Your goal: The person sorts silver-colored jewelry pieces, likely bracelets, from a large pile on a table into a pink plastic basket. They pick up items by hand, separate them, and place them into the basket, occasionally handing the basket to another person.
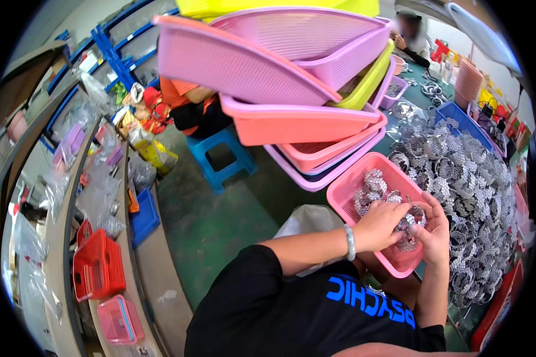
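Over a pink plastic basket (345,181), my left hand (378,227) and my right hand (435,237) come together, fingers bent around a silver faceted ring-shaped piece (412,221). My fingers partly cover it, so its exact kind is hard to tell. More shiny silver ring-shaped pieces (370,187) lie in the basket beyond my left hand. A pale bangle circles my left wrist. To the right of my right hand, a large heap of similar silver ring-shaped pieces (473,202) spreads over the table.
Stacked pink, purple and yellow baskets (304,122) rise just ahead. Behind them stand a blue stool (220,157) and a seated person. Another person sits at the table's far end. A blue tray (467,128) borders the heap. Shelves with red baskets (98,268) line the left.
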The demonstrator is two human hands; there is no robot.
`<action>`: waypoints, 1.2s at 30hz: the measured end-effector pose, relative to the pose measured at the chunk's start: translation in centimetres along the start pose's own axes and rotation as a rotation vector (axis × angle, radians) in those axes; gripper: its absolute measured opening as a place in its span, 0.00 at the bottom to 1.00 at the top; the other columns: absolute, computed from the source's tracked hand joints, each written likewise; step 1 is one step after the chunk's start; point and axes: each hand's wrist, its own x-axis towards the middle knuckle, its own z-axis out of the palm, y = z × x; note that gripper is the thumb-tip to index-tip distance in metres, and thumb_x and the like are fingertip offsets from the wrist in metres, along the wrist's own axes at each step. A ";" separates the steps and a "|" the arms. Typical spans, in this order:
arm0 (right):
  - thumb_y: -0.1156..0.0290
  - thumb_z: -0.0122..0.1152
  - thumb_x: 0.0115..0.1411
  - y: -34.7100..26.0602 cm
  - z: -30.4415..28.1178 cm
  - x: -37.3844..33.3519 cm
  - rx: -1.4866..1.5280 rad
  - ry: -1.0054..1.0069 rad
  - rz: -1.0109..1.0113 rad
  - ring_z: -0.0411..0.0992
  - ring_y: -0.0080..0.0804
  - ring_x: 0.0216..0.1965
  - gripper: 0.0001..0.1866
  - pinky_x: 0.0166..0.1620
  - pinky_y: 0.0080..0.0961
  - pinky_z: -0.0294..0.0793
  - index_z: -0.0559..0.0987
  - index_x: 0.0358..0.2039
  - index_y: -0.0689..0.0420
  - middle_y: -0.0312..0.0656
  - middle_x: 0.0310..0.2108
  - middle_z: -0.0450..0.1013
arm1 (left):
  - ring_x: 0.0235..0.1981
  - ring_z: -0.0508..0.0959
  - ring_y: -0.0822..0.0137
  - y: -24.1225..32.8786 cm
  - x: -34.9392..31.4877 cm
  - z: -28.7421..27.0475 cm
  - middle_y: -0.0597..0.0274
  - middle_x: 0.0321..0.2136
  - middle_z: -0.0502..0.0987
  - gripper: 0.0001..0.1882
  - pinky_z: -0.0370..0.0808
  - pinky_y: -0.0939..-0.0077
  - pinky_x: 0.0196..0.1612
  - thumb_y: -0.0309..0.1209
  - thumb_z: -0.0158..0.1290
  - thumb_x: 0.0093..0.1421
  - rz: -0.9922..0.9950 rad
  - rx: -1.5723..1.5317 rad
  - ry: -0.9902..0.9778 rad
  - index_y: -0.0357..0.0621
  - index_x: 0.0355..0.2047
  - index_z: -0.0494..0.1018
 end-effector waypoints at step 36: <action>0.78 0.56 0.48 0.4 -2.8 3.3 -0.497 0.124 -0.095 0.68 0.23 0.40 0.25 0.42 0.20 0.68 0.66 0.50 0.60 0.41 0.41 0.69 | 0.53 0.61 0.51 -0.1 1.4 -2.4 0.48 0.49 0.63 0.44 0.52 0.50 0.55 0.50 0.57 0.43 -0.165 0.271 -0.227 0.34 0.54 0.56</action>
